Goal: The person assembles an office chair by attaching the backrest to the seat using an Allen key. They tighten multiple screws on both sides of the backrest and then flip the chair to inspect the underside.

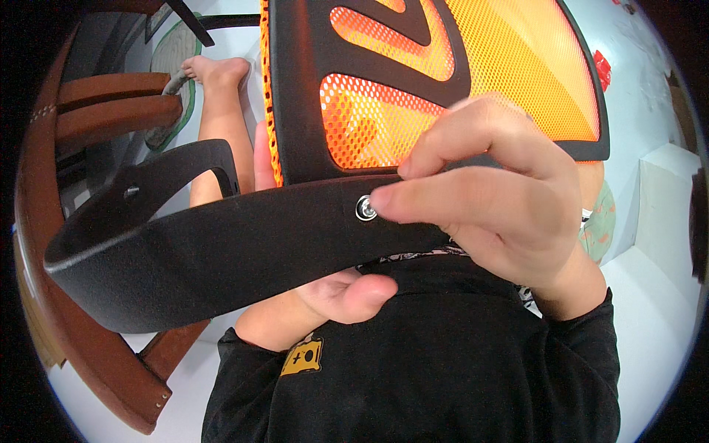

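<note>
A black curved chair armrest (199, 251) lies across my lap against a chair back of orange mesh (517, 59) in a black frame. In a hole in the armrest's side sits a silver bolt (365, 208), its round head showing. The fingertips of my right hand (509, 184) are bent together at the bolt, one touching the head's right edge. My left hand (347, 295) grips the armrest from below; its thumb shows at the lower edge and a fingertip behind, beside the mesh's edge. The palm and other fingers are hidden by the armrest.
A second hole (131, 191) shows inside the armrest's looped end. Brown wooden furniture (111, 369) stands close on the left. My bare leg and foot (221, 74) stretch beyond the armrest. A red scrap (602, 70) lies on the pale floor at the far right.
</note>
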{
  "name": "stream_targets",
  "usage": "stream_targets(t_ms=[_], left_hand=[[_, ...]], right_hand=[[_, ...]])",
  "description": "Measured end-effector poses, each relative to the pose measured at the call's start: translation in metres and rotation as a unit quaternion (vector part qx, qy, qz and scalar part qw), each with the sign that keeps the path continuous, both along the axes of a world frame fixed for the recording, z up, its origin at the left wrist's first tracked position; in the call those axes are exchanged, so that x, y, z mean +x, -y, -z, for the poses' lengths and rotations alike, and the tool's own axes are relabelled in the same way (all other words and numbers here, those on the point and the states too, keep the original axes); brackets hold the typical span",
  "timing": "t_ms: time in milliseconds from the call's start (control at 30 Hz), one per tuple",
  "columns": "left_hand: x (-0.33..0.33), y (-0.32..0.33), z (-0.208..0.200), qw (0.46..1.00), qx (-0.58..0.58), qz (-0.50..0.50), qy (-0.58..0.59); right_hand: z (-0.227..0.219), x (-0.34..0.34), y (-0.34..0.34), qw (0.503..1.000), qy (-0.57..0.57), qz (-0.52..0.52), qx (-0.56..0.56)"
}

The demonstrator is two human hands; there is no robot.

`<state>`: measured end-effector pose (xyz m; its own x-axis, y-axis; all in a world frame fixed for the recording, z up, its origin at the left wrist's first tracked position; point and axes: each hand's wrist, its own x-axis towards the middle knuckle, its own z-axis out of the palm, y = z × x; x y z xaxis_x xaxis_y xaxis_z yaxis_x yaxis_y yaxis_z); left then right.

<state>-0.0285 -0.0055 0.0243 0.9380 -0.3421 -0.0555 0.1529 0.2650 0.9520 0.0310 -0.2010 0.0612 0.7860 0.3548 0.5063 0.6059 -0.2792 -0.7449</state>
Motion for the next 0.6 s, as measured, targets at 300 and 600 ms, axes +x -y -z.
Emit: stream_targets(t_ms=[300,600], left_hand=[[0.002,0.003,-0.001,0.998,0.034,-0.051,-0.004],[0.003,0.007,0.000,0.998,0.042,-0.050,-0.001]], right_hand=[[-0.004,0.003,-0.004,0.998,0.035,-0.006,-0.043],[-0.004,0.004,-0.004,0.982,0.161,0.006,-0.099]])
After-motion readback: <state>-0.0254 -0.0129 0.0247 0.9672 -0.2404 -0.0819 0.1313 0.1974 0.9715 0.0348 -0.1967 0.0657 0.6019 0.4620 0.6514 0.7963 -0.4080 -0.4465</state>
